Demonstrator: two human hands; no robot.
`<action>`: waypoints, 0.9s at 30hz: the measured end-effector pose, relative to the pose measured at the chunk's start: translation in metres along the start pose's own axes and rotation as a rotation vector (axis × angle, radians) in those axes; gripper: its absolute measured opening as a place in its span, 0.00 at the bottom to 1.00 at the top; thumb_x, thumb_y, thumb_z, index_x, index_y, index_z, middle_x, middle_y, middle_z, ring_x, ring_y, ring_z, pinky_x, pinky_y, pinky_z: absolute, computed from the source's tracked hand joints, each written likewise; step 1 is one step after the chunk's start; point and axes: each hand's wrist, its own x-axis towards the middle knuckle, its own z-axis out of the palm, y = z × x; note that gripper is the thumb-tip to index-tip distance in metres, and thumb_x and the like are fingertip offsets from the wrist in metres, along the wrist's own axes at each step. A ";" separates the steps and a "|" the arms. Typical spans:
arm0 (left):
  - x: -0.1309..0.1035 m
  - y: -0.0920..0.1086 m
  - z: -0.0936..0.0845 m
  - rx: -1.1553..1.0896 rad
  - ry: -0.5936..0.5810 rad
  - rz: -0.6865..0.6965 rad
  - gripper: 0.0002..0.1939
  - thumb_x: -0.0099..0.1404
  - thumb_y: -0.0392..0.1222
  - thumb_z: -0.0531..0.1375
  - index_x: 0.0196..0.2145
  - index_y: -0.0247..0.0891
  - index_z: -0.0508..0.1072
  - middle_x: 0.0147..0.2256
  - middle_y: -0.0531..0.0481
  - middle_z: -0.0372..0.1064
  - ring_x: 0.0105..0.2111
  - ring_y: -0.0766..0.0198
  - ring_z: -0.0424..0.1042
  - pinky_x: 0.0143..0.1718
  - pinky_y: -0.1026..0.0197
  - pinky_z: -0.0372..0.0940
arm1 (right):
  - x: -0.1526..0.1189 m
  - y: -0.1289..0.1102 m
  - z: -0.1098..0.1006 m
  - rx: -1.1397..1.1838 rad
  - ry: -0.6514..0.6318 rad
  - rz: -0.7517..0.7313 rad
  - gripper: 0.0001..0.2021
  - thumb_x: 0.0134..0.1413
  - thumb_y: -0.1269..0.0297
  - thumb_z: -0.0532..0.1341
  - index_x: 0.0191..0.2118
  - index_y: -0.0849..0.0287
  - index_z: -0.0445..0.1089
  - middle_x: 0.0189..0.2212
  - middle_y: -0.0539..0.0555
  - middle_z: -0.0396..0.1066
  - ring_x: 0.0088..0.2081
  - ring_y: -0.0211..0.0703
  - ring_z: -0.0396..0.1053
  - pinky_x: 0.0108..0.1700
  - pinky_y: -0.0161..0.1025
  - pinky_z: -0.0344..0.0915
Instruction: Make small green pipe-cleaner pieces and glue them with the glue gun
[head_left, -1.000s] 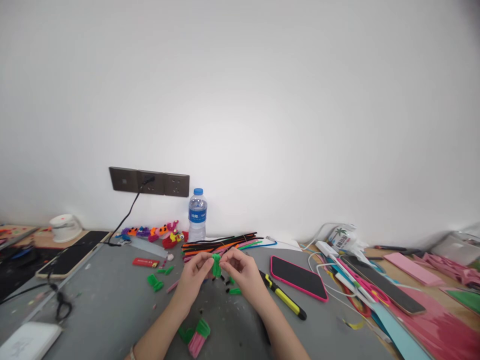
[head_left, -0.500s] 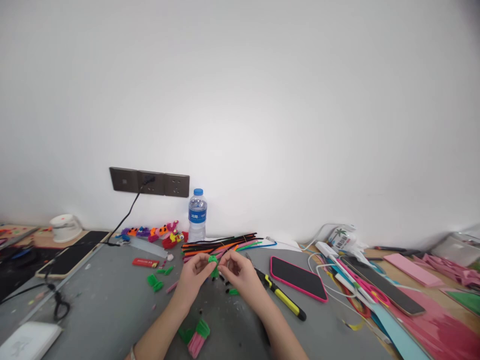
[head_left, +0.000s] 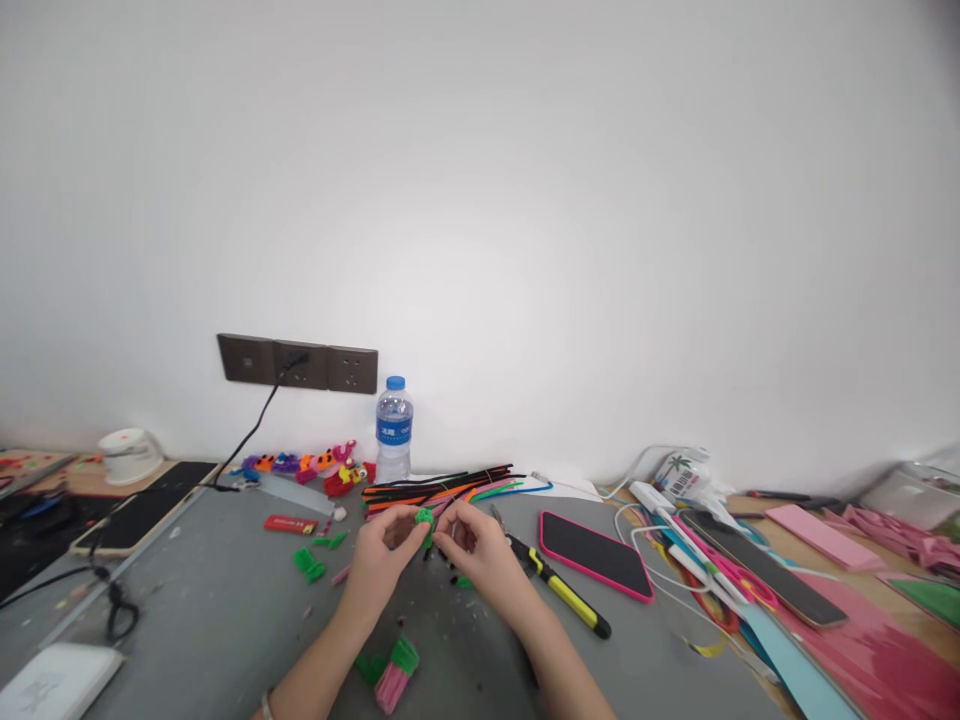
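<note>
Pinched in the fingertips of my left hand [head_left: 386, 555] is a small fuzzy green pipe-cleaner piece [head_left: 424, 517]. My right hand [head_left: 474, 545] closes its thumb and forefinger at the right side of the same piece; the fingers hide part of it. Several pink and green pipe-cleaner bundles lie around: a pink-and-green bundle [head_left: 397, 675] in front of my wrists, and green pieces [head_left: 309, 565] left of my left hand. Just behind both hands sits a pile of long pipe cleaners [head_left: 439, 490] in black, orange, pink and green.
Yellow-black pliers [head_left: 570, 600] and a pink-cased phone [head_left: 596, 556] lie to the right. A water bottle [head_left: 394, 430] stands by the wall. Finished-looking colourful pipe-cleaner figures [head_left: 319, 462] sit at the back left. Pink scissors [head_left: 754, 588], cables and coloured sheets crowd the far right.
The green piece has turned between my fingers and now shows a rounder top. Both hands stay almost in place, and the view has shifted very slightly.
</note>
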 end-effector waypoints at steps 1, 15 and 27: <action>0.000 0.000 0.000 -0.002 -0.002 -0.005 0.11 0.51 0.46 0.66 0.29 0.36 0.78 0.27 0.47 0.78 0.29 0.55 0.76 0.31 0.59 0.70 | 0.000 0.000 0.000 0.000 0.004 0.001 0.03 0.52 0.70 0.60 0.29 0.57 0.66 0.21 0.45 0.60 0.22 0.36 0.55 0.25 0.33 0.52; 0.003 -0.009 -0.001 -0.072 -0.021 0.012 0.09 0.51 0.45 0.67 0.28 0.37 0.76 0.25 0.51 0.75 0.28 0.59 0.73 0.31 0.62 0.68 | -0.001 -0.001 0.002 0.096 -0.025 0.017 0.03 0.54 0.67 0.60 0.34 0.56 0.64 0.23 0.45 0.60 0.23 0.36 0.57 0.26 0.33 0.52; 0.000 0.003 0.000 -0.166 -0.033 -0.017 0.11 0.50 0.46 0.68 0.28 0.38 0.74 0.27 0.52 0.72 0.30 0.61 0.71 0.33 0.63 0.67 | 0.000 0.000 0.003 0.087 -0.010 0.006 0.05 0.52 0.65 0.62 0.33 0.56 0.64 0.24 0.45 0.61 0.23 0.36 0.57 0.26 0.33 0.53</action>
